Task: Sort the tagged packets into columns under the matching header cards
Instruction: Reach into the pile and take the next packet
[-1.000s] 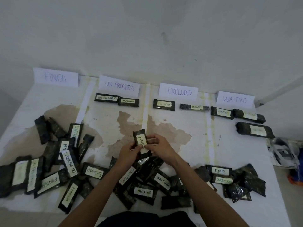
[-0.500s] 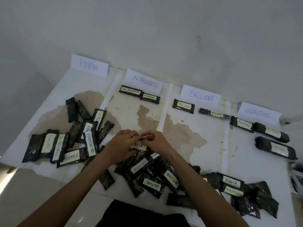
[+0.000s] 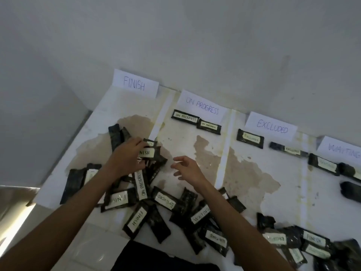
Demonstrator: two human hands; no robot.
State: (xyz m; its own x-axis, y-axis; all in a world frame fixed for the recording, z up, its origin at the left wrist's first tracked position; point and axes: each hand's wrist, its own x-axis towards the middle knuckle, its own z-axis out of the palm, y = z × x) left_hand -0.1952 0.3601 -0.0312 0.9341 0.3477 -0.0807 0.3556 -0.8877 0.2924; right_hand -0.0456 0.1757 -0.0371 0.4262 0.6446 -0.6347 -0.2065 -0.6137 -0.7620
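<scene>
One packet tagged FINISH is gripped by the left hand, fingers curled over its near end, left of centre in the frame. The right hand hovers just beside it, fingers loose and apart, holding nothing. Below and around the left hand sprawls an unsorted heap. The FINISH header card stands at upper left, with no packet yet lined up under it. The likely risk is that the packet, set down short, lands among the heap and gets lost. A trailing forearm could also drag loose packets along.
</scene>
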